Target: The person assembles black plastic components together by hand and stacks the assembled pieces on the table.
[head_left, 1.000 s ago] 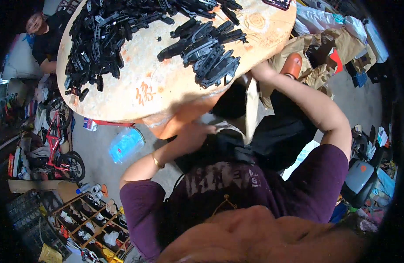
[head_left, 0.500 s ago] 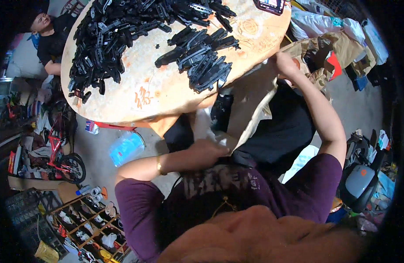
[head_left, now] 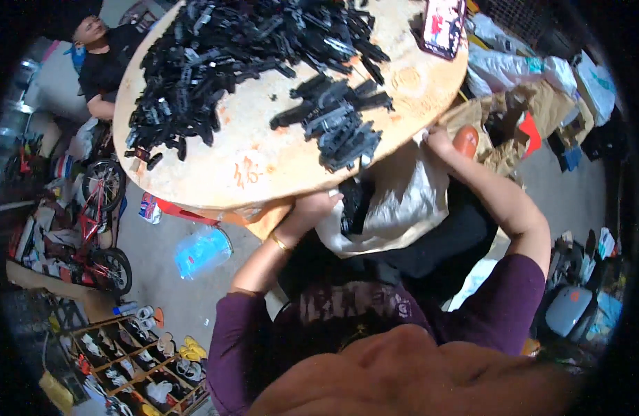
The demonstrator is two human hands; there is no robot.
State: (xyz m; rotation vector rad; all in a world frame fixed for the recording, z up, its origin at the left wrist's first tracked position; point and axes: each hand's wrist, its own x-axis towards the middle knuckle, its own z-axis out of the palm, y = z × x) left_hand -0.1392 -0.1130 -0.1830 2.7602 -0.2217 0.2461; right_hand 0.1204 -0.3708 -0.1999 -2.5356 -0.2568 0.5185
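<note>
Black parts (mostly in heaps) and phone on pale table.

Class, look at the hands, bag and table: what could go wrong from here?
The small pile of black parts lies close to the near edge of the table, so a bump might knock pieces off. The soft bag has the left hand and right hand at its rim; if either slips, the mouth could sag. The phone sits near the table's right edge and might fall if jolted.
</note>
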